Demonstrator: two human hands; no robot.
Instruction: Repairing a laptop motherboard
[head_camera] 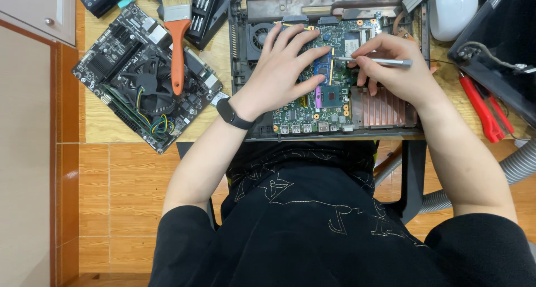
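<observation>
**Both hands on the opened laptop board**

I see an opened laptop chassis [240, 69] lying on the wooden table [100, 125], and it holds most of what matters: a green circuit board [312, 111], a small black fan [258, 37] at its upper left corner, and a copper heatsink [385, 108] at the lower right.

My left hand [282, 69] lies flat on the board with fingers spread open, gripping nothing, its fingertips [324, 51] reaching toward the middle of the board. A black wristband [231, 114] sits on that wrist.

My right hand [391, 66] is closed around a slim silver tool [385, 61], held like a pen; it is probably a screwdriver, though the tip is too small to be sure. The tip points left and meets the board just beside the left fingertips, above the dark square chip [330, 95].

Off to the left, well apart from the chassis, lies a separate black motherboard [128, 75] with an orange-handled paintbrush [177, 36] resting across it. Red-handled pliers [483, 108] lie to the right of the chassis.
</observation>
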